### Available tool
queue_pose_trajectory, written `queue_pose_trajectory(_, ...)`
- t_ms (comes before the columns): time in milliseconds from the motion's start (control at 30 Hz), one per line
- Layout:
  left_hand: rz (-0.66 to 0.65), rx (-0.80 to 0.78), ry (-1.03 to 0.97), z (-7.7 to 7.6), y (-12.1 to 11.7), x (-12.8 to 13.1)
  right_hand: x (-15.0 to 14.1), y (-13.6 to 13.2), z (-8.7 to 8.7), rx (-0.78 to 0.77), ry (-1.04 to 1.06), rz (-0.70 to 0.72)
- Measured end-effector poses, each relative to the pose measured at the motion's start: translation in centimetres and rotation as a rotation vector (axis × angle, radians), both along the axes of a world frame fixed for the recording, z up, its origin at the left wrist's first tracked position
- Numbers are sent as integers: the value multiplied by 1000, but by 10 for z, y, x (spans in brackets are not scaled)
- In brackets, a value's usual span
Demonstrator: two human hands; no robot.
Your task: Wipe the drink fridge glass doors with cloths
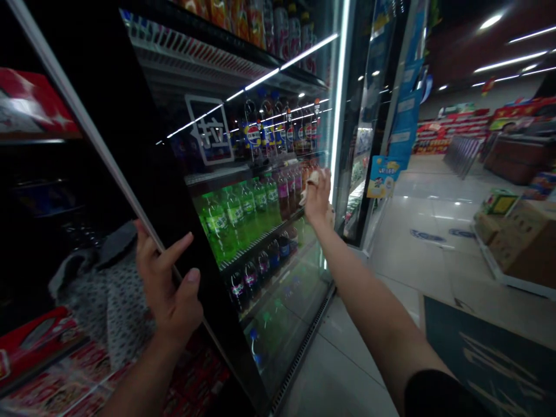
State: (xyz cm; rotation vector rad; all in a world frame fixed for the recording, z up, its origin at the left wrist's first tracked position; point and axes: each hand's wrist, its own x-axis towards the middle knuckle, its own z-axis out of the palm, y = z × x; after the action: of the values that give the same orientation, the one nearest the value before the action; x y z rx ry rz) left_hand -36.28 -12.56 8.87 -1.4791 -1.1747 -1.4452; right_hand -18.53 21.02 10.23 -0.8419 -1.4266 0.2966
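My left hand [167, 284] grips the edge of the black frame of a glass drinks-cooler door [174, 145], with the fingers curled round the silver rim and the thumb on the front. My right hand [317, 197] is raised against the glass with a pale cloth [311, 184] pinched in its fingers. Behind the glass stand rows of green soda bottles [234, 217], Pepsi bottles [264, 136] and dark bottles [252, 275] on wire shelves. The cloth touches the pane near the green bottles' shelf.
Red packaged goods [56, 370] and a patterned fabric [104, 295] lie left of the door. Blue signs [406, 116] hang beside the cooler. Tiled floor runs right to cardboard boxes [516, 243] on a low white stand, and a dark mat [482, 359] lies in front.
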Motion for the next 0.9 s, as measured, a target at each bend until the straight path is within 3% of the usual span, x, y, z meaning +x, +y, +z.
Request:
queue_pose_trajectory(67, 12, 3, 7, 0, 0, 1, 8, 14, 9, -91, 13, 4)
queue_pose_trajectory(133, 19, -1, 10, -1, 0, 2, 2, -6, 10, -98, -1, 14)
queue_pose_trajectory(233, 25, -4, 0, -1, 0, 4, -26, -92, -2, 104, -14, 27)
queue_pose_trajectory(367, -14, 18, -44, -1, 0, 2, -62, -231, -29, 749, -192, 202)
queue_pose_trajectory(433, -50, 13, -58, -1, 0, 0, -71, -263, -41, 872, -283, 238)
queue_pose_trajectory(467, -56, 11, -57, -1, 0, 0, -73, -265, -46, 898, -327, 239)
queue_pose_trajectory(533, -51, 33, -46, 0, 0, 1, -71, -239, -56, 943, -381, 221)
queue_pose_trajectory(633, -14, 53, -75, 1, -1, 7, -57, -155, -68, 965, -295, 163)
queue_pose_trajectory(700, 11, 31, -107, 1, -1, 10, -38, -93, -72, 722, -213, 123)
queue_pose_trajectory(767, 8, 22, -122, 1, -1, 11, -16, -40, -68, 323, -154, 77)
queue_pose_trajectory(833, -39, 50, -119, 1, 1, 10, 4, 0, -57, 16, -108, 33)
queue_pose_trajectory(900, -97, 114, -109, 1, 4, 8, 16, 22, -43, -111, -94, 17)
